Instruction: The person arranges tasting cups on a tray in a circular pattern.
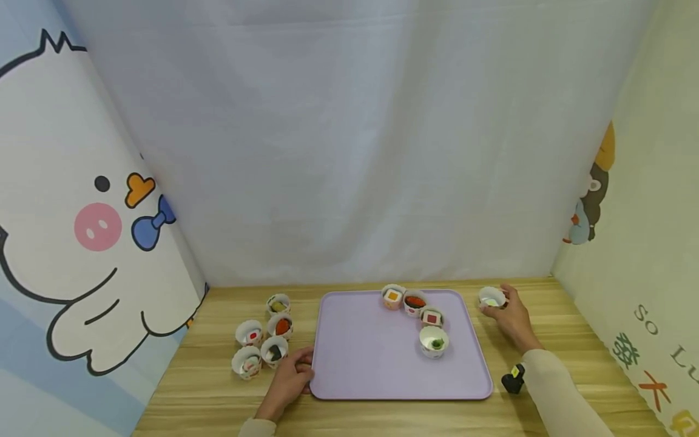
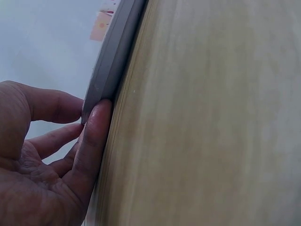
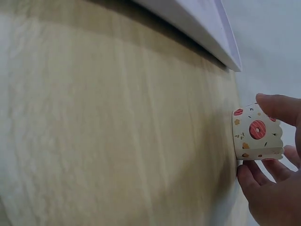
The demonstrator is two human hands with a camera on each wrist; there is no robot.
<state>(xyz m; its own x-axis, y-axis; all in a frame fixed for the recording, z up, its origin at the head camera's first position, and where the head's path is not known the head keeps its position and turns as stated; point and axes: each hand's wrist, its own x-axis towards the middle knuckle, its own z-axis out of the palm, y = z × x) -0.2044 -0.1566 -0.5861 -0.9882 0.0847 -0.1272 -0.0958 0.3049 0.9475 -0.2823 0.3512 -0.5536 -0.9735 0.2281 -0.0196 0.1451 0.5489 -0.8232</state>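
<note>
At the right of the head view, my right hand (image 1: 513, 318) holds a white paper baking cup (image 1: 491, 297) over the wood table, just right of the tray. The right wrist view shows the donut print on this cup (image 3: 257, 132), with the thumb on one side and fingers (image 3: 256, 179) on the other. My left hand (image 1: 291, 377) grips the lower left edge of a lilac tray (image 1: 371, 346); its fingers (image 2: 91, 136) meet at the rim in the left wrist view. Along the tray's right part stand several filled cups, one with a green piece (image 1: 434, 343).
Left of the tray, several more cups cluster on the wood table (image 1: 207, 394), among them one with a red-orange filling (image 1: 282, 328). A small black object (image 1: 513, 379) with a yellow mark lies beside the right forearm. A pale curtain (image 1: 349, 152) hangs behind.
</note>
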